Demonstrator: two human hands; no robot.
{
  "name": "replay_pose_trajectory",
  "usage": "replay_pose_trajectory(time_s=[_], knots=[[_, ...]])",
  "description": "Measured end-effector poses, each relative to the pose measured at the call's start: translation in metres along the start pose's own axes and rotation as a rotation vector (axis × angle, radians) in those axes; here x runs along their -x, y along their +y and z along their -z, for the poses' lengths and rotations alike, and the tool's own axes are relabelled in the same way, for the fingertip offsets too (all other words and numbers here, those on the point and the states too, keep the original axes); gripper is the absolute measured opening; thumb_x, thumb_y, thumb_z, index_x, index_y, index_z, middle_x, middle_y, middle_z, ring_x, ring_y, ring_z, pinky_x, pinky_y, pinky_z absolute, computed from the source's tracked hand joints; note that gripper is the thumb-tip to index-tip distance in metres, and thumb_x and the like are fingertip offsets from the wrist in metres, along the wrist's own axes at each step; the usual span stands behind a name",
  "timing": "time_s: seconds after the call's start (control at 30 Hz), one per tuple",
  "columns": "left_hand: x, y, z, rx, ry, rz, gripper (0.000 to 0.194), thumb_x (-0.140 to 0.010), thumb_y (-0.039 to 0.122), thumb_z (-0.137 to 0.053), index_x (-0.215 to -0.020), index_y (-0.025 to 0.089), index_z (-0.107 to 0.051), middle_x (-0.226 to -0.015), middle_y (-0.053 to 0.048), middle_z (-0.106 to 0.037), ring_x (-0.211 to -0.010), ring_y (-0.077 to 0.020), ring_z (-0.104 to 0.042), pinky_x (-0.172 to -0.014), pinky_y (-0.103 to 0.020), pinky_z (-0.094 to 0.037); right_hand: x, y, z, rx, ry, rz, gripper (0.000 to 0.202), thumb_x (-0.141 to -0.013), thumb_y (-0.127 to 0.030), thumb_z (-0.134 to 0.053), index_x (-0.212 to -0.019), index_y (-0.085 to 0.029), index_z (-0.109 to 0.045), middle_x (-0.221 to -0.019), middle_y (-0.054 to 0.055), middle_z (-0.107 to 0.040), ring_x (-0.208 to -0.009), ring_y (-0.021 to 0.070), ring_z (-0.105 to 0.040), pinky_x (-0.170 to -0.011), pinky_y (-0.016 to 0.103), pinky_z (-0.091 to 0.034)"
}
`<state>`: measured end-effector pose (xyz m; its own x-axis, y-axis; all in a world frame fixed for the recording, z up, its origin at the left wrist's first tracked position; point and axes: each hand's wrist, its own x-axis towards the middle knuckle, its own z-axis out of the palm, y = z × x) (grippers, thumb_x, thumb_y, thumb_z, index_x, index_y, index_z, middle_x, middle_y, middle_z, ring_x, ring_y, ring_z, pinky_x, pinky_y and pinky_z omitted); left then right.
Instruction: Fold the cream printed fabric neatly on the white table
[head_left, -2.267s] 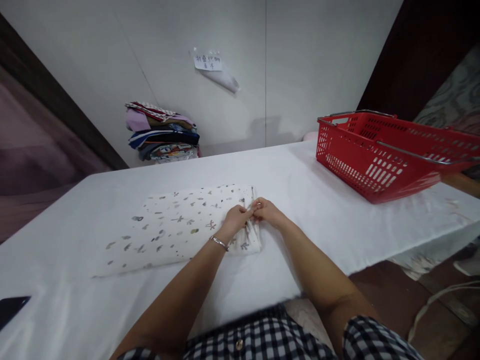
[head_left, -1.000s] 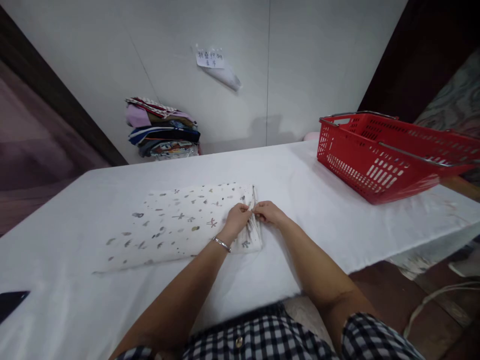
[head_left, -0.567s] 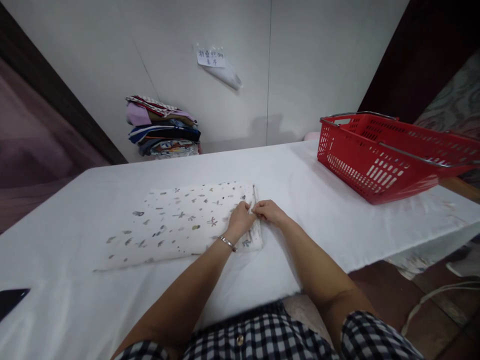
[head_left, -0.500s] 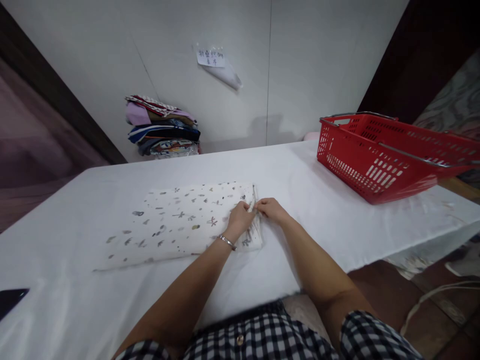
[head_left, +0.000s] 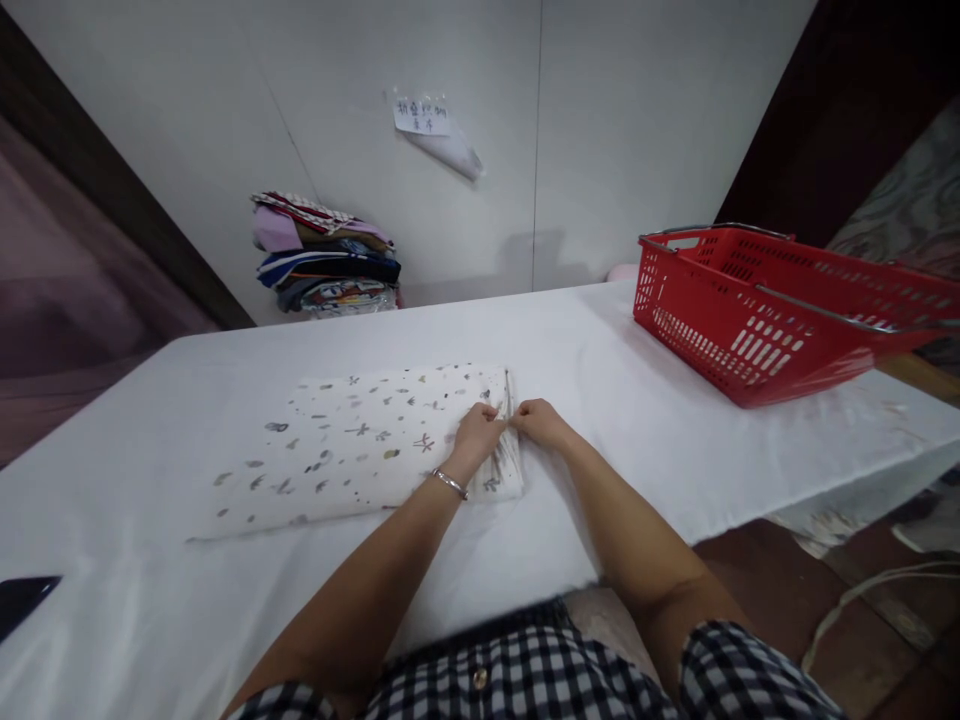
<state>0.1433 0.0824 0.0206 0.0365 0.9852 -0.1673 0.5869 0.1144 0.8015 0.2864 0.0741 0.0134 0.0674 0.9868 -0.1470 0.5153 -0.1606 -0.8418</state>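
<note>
A white cloth with small printed shapes lies flat and folded on the white-covered table. Near the cloth's right end, my left hand, with a bracelet at the wrist, pinches the gathered fabric. My right hand comes in from the right, its fingers closed on the same right edge, close to the left fingertips. Between the two hands the fabric is bunched and wrinkled.
A red plastic basket with metal handles stands at the table's right. Behind the table's far edge, at the left, is a stack of folded clothes against the wall. A dark flat object lies at the near left edge.
Both hands have shifted very slightly at the cloth's right end, and the fabric between them is gathered a little differently. The rest looks the same.
</note>
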Motion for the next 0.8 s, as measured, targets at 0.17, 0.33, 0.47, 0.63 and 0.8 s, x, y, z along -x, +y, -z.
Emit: replay_pose_trajectory(time_s=[0.17,0.33,0.47,0.63,0.8], knots=[[-0.001,-0.002,-0.001,0.016,0.002,-0.027,0.025,-0.063,0.017,-0.06,-0.088,0.019,-0.056,-0.077,0.0,-0.062,-0.064,-0.0122,-0.055,-0.057,-0.023,-0.037,0.003,-0.005,-0.003,-0.383,-0.099,-0.04,0.015,-0.069,-0.024,-0.057,-0.058,-0.018,-0.048,-0.043,-0.006,-0.046,-0.038,0.0067,-0.038,-0.04,0.02,-0.027],[0.002,-0.003,-0.002,0.038,0.012,-0.065,0.024,-0.065,0.015,-0.057,-0.088,0.018,-0.054,-0.076,0.0,-0.061,-0.066,-0.0121,-0.055,-0.06,-0.023,-0.038,0.002,-0.004,-0.007,-0.489,-0.128,-0.046,0.011,-0.07,-0.019,-0.056,-0.061,-0.018,-0.05,-0.043,-0.006,-0.049,-0.038,0.0066,-0.042,-0.039,0.018,-0.027],[0.011,0.003,0.001,-0.024,-0.007,-0.105,0.026,-0.066,0.019,-0.059,-0.091,0.019,-0.053,-0.078,-0.001,-0.061,-0.069,-0.013,-0.056,-0.06,-0.023,-0.038,0.002,-0.004,-0.008,-0.545,-0.136,-0.062,0.01,-0.069,-0.019,-0.058,-0.061,-0.017,-0.052,-0.044,-0.005,-0.051,-0.039,0.0068,-0.042,-0.038,0.018,-0.029],[0.017,0.009,0.004,-0.137,0.012,-0.133,0.034,-0.065,0.034,-0.067,-0.092,0.019,-0.052,-0.079,-0.001,-0.06,-0.072,-0.0155,-0.055,-0.06,-0.025,-0.037,0.004,-0.006,-0.002,-0.587,-0.19,-0.033,0.008,-0.071,-0.022,-0.056,-0.067,-0.015,-0.058,-0.056,-0.001,-0.059,-0.046,0.0075,-0.05,-0.04,0.018,-0.033],[0.012,0.007,0.007,-0.124,0.018,-0.1,0.02,-0.068,0.022,-0.061,-0.086,0.02,-0.052,-0.076,0.0,-0.06,-0.069,-0.0137,-0.055,-0.059,-0.024,-0.036,0.0,-0.003,0.008,-0.218,0.039,-0.067,0.018,-0.078,-0.028,-0.054,-0.067,-0.015,-0.058,-0.066,0.002,-0.065,-0.05,0.0077,-0.055,-0.044,0.017,-0.034]])
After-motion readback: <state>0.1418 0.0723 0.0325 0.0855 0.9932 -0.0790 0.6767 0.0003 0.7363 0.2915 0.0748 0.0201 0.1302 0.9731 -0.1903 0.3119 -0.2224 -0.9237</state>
